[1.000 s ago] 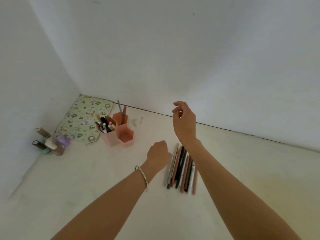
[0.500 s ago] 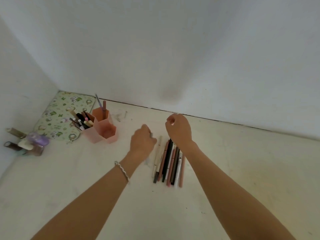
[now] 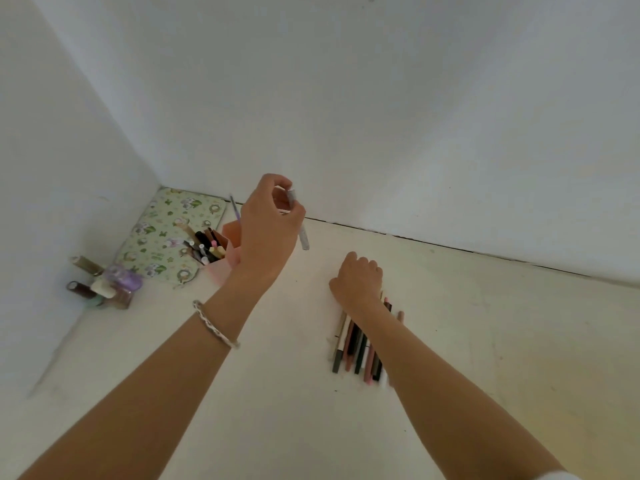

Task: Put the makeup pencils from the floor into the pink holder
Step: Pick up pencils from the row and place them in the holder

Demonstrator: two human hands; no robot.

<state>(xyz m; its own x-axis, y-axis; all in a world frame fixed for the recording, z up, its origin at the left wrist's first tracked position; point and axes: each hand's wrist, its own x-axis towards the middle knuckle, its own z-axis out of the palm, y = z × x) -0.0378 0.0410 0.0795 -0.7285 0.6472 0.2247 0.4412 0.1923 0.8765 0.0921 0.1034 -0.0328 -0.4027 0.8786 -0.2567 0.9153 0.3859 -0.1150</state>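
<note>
My left hand (image 3: 266, 233) is raised above the floor, shut on a grey makeup pencil (image 3: 300, 226) that hangs nearly upright. The hand covers much of the pink holder (image 3: 221, 263), which stands just left of it with several pencils and sticks inside. My right hand (image 3: 358, 280) rests knuckles up on the far end of a row of several makeup pencils (image 3: 356, 351) lying side by side on the floor. Its fingers curl down onto the pencil tips; whether they grip one is hidden.
A green patterned pouch (image 3: 166, 233) lies in the corner behind the holder. Small bottles (image 3: 107, 284) stand by the left wall. White walls close the left and far sides. Pale floor stretches right and toward me.
My left hand has lifted a grey pencil from the row and carried it up and left, over the holder. My right hand has dropped onto the top of the row.
</note>
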